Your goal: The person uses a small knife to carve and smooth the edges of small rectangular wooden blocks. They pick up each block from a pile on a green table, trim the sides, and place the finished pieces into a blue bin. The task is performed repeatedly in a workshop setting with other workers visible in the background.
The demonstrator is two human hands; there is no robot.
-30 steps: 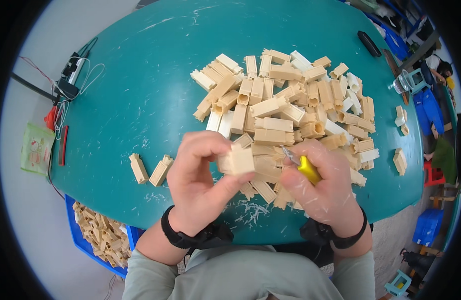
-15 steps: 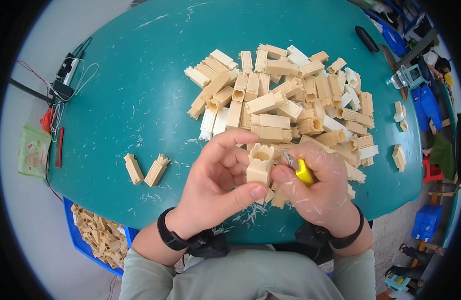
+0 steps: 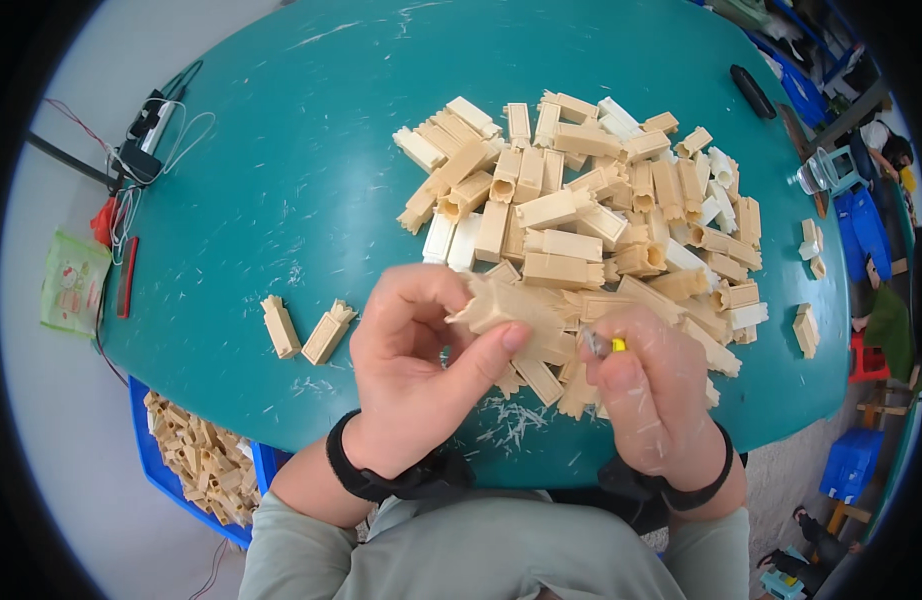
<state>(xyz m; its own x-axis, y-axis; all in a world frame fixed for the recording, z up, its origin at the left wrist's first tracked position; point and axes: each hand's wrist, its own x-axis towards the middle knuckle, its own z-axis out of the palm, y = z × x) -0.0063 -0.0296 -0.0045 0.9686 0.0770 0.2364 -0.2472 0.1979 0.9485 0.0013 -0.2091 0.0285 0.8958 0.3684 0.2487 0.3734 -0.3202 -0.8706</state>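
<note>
A beige plastic tower-like block [image 3: 511,308] with a jagged rim lies tilted in my left hand [image 3: 406,360], gripped between thumb and fingers, its jagged end toward the left. My right hand [image 3: 649,395] is closed round a small yellow-handled craft knife [image 3: 619,345]. The short metal blade points left, slightly apart from the block. Behind both hands spreads a heap of similar beige and white blocks [image 3: 561,243]. Thin pale shavings [image 3: 516,422] lie on the table below the held block.
Two blocks [image 3: 301,332] stand apart on the green table [image 3: 221,240] at left. A blue bin [image 3: 161,472] full of small beige pieces is at lower left. Several loose blocks [image 3: 806,330], a clear cup [image 3: 809,178] and a black object [image 3: 752,92] line the right side. A power strip [image 3: 153,130] sits far left.
My left hand has turned the block from upright to lying, jagged end leftward. My right hand has moved slightly right and down, pulling the knife away. The whole view has shifted slightly.
</note>
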